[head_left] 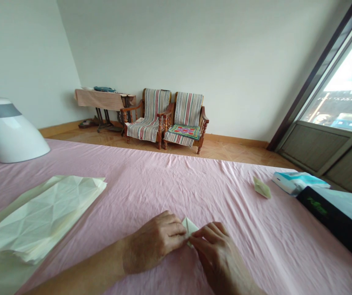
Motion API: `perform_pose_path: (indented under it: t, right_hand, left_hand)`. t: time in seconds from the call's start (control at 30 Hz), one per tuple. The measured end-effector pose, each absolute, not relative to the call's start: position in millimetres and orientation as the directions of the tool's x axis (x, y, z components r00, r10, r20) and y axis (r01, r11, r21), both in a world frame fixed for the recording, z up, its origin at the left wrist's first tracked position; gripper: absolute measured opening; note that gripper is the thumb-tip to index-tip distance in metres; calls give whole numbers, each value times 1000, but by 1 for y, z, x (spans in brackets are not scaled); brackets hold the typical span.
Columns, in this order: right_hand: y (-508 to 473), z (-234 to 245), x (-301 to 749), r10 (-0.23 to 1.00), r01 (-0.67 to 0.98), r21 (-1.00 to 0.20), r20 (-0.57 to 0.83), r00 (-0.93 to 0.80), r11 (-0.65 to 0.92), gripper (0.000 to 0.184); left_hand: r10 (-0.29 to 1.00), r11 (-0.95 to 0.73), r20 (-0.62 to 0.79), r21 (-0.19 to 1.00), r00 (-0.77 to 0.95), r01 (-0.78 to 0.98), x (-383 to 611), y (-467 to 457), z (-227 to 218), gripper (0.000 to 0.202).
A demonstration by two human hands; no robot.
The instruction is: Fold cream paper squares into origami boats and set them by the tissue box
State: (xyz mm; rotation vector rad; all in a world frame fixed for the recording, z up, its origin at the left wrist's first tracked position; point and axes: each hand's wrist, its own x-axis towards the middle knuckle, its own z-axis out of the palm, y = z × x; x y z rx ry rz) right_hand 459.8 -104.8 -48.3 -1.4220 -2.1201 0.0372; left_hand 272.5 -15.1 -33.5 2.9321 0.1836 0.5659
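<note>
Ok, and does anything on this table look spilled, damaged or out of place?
Nothing looks spilled or damaged. The pink tablecloth is just wrinkled rather than smooth, and the creased paper stack at left has uneven edges, its sheets not squared up.

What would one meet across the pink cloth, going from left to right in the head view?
Stack of creased paper, left hand, pale paper between the hands, right hand, small folded paper, black box.

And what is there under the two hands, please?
Pink cloth lies beneath; a small folded paper shows between the left hand and right hand. The fingers hide part of it and whatever is directly below.
</note>
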Motion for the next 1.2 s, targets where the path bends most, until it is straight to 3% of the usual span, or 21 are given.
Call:
perform_pose_path:
  t: [0.37,0.43,0.63,0.83,1.2]
  right_hand:
    - [-105,-70,453,789,865,-109,479,-385,489,23]
    - [-107,-64,453,785,854,-146,492,-375,499,22]
    - [-108,-48,463,866,805,-440,471,-171,398,25]
    - [-94,-61,473,893,849,-358,374,-251,388,47]
    - [-85,-60,466,951,928,-273,248,-185,252,43]
  left_hand:
    - [253,-955,363,241,897,172,274,-17,-40,20]
    - [242,-961,346,217,906,174,274,-18,-38,18]
    - [207,-976,327,138,922,170,274,-19,-33,15]
    - [163,-986,334,97,928,138,273,-21,-29,14]
    - [115,-993,348,54,930,103,273,-18,-32,13]
